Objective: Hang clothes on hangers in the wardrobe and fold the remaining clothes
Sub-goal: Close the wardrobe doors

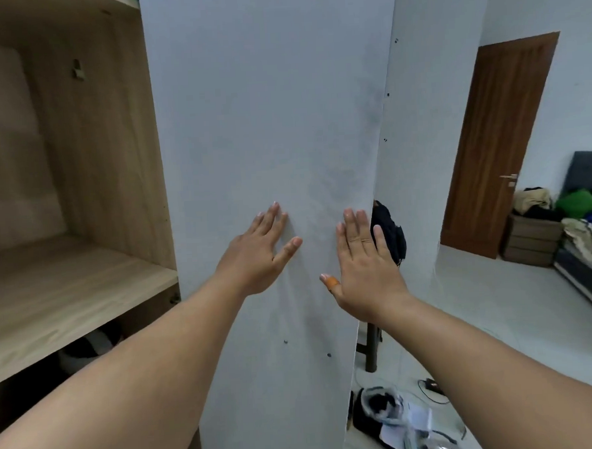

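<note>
A tall pale grey wardrobe door [264,105] fills the middle of the view. My left hand [258,253] lies flat on it with fingers spread. Near the door's right edge my right hand [365,265] presses flat too, an orange plaster on its thumb. Left of the door the wardrobe [95,149] stands open, showing a bare wooden shelf [58,298]. A pile of clothes [557,207] in green, blue and beige lies on the bed at far right. A dark garment [391,236] shows just behind the door's edge.
A brown room door [496,145] is shut at the right. A stack of brown drawers [528,243] stands beside the bed [588,264]. Bags and papers [401,421] litter the floor at the bottom right. Something dark and white lies under the wardrobe shelf [85,348].
</note>
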